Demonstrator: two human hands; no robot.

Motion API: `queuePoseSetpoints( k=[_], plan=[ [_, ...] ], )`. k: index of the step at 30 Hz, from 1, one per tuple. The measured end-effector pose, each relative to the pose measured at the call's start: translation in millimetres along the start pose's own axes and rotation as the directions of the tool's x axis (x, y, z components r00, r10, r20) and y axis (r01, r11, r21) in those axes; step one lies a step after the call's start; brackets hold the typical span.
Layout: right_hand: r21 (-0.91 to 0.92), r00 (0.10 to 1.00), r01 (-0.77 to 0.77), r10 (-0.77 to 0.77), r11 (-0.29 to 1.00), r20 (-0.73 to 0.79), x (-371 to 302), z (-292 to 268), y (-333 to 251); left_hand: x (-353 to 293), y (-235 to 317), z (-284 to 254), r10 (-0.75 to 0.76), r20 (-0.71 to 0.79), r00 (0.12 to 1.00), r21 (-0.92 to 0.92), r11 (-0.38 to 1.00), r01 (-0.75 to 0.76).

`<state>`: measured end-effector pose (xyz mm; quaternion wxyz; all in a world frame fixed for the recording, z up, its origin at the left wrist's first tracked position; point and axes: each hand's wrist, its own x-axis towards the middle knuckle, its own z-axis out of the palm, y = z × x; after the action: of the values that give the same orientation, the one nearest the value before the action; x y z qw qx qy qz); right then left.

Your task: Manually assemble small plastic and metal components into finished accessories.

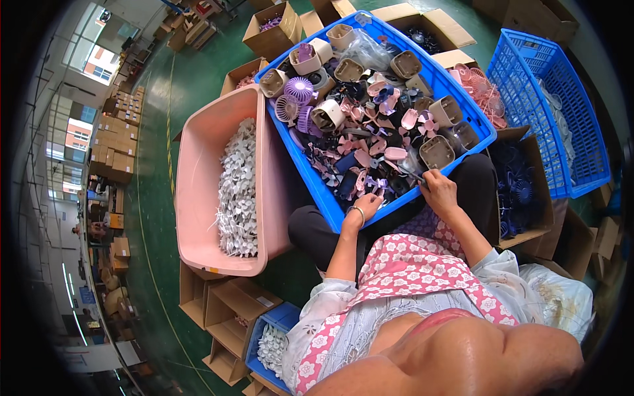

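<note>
A large blue plastic tray (323,198) rests over my knees, heaped with plastic parts. Pink fan blades (426,123), purple round fan grilles (298,90) and open beige box-shaped housings (437,152) lie mixed with dark parts. At the tray's near edge my left hand (368,206) is closed, fingertips together beside small purple pieces; what it pinches is too small to make out. To its right my right hand (439,191) is closed around a thin dark tool-like piece (413,175) that points into the heap. Its exact kind is unclear.
A pink tub (186,198) of white fan blades (239,191) stands left of the tray. Cardboard boxes (269,36) surround the far side. On the right are a box of dark blue grilles (518,185) and a blue crate (584,148). A blue bin (254,343) sits lower left.
</note>
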<state>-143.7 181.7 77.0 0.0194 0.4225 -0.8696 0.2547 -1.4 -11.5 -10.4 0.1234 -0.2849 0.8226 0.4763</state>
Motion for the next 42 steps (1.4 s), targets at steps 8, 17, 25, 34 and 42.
queuePoseSetpoints(
  k=[8,17,25,34,42],
  plan=[
    [-0.026,1.0,-0.009,0.009,1.0,-0.014,-2.8,4.2,1.9,1.6,-5.1,7.8,0.054,-0.117,0.992,0.036,0.998,-0.051],
    [0.085,0.997,-0.064,0.067,0.994,-0.032,-8.9,11.9,5.6,-0.3,-0.4,3.7,0.067,-0.079,0.995,0.005,0.998,-0.066],
    [0.09,0.997,-0.07,0.074,0.993,-0.032,-2.7,7.9,2.9,-5.7,13.6,-3.0,0.045,-0.119,0.992,0.01,0.999,-0.044],
    [0.109,0.995,-0.087,0.091,0.99,-0.035,-11.0,9.1,3.4,18.8,21.8,-47.0,-0.307,-0.397,0.865,0.33,0.832,0.446],
    [0.121,0.991,-0.132,0.13,0.984,0.028,-1.6,4.8,0.2,49.0,-2.1,-33.5,-0.344,-0.354,0.869,0.285,0.846,0.451]
  ],
)
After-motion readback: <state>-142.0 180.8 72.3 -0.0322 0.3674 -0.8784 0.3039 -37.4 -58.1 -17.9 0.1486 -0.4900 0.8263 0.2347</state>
